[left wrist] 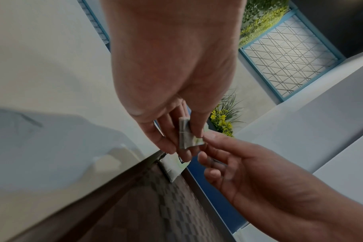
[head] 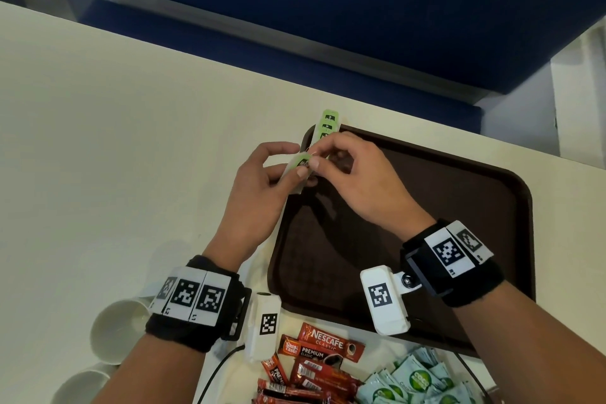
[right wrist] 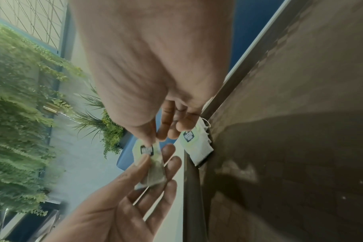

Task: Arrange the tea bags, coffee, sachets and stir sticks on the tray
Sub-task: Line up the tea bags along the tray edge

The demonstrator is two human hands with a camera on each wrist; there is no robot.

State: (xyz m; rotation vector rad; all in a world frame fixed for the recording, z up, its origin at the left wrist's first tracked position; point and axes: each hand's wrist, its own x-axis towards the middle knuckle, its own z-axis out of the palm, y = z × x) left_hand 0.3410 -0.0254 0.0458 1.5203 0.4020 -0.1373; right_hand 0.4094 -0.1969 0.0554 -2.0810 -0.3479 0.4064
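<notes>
Over the tray [head: 511,207], both hands' fingers [head: 316,162] pinch tea bags [head: 296,170].

I have both hands raised and meeting in front of me, forearms angled inward, a black band on each wrist. My left hand [head: 259,187] has its thumb pressed down against its fingers [right wrist: 168,165], which lie fairly straight. My right hand [head: 357,180] curls over from above, thumb and forefinger pinched together beside the left thumb
</notes>
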